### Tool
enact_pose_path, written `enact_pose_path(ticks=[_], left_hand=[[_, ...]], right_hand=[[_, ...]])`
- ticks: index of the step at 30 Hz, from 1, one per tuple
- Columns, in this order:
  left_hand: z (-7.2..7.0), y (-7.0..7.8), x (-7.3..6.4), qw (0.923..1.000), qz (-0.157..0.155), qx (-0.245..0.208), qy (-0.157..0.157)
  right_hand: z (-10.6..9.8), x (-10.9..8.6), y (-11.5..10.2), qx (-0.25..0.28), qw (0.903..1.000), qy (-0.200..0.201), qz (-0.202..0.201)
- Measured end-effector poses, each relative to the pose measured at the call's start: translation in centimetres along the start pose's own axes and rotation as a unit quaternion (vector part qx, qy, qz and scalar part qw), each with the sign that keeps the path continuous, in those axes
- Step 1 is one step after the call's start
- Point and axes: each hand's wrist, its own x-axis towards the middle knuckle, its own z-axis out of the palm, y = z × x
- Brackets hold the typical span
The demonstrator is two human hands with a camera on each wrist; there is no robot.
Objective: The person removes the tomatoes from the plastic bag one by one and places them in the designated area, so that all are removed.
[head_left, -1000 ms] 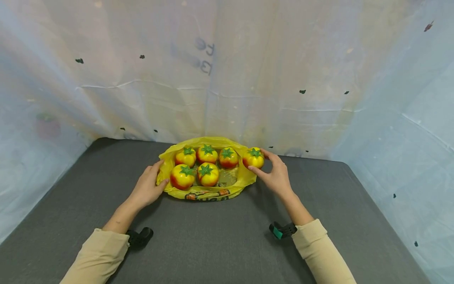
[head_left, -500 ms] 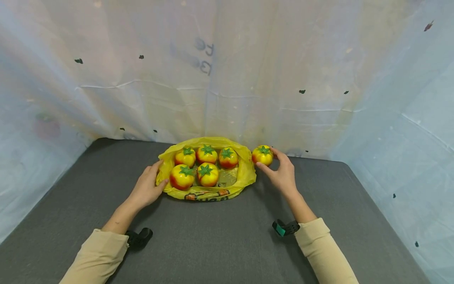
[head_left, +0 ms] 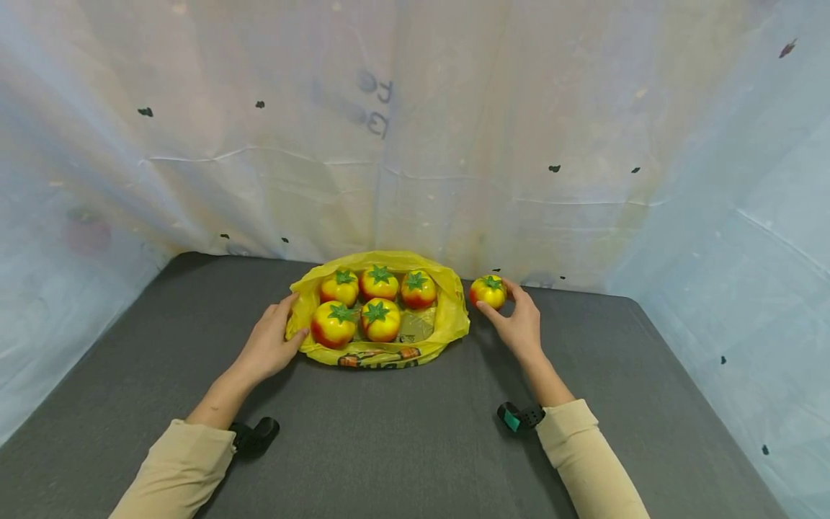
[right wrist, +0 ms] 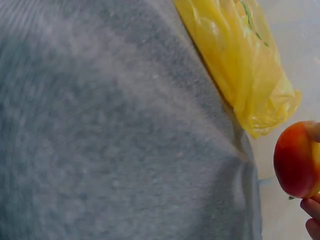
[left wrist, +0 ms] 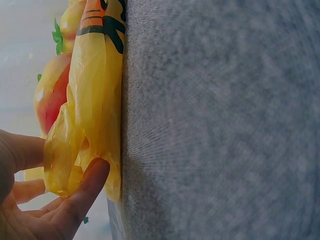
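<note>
Beige sleeves (head_left: 591,460), black wrist straps (head_left: 256,436)

We are finding both hands in a grip, well apart from each other.
We are recording the left forearm (head_left: 219,401) slanting forward and inward, its rolled sleeve (head_left: 179,465) ending short of the wrist; the left hand (head_left: 266,342) is pinching between thumb and fingers. We are noting the right forearm (head_left: 550,386) leaning inward from the opposite side, while the right hand (head_left: 520,326) is gripping with its thumb on the near side and fingers on the far side. In the right wrist view, we are seeing fingertips (right wrist: 313,208) at the right edge.
</note>
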Motion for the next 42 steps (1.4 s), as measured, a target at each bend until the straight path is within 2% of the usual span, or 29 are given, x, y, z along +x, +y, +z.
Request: enact_pose_path(ticks=[10,20,26,34,42], left_hand=[[0.1,0.0,-0.1,1.0,0.0,-0.001,-0.001],[0.0,0.1,-0.1,1.0,-0.001,-0.003,0.0],[0.1,0.2,0.0,1.0,-0.003,-0.005,-0.001],[0.1,0.2,0.1,1.0,-0.007,-0.003,-0.002],[0.0,0.0,0.1,1.0,-0.006,-0.001,-0.003]], right_hand=[[0.7,0.4,1.4,0.003,0.9983,-0.01,0.058],[1.3,1.1,2.3,0.018,0.9959,-0.012,0.088],[1.7,1.6,2.4,0.034,0.9954,-0.015,0.089],[1.9,1.9,2.3,0.028,0.9953,-0.029,0.088],[1.7,1.7,1.9,0.017,0.997,-0.016,0.073]])
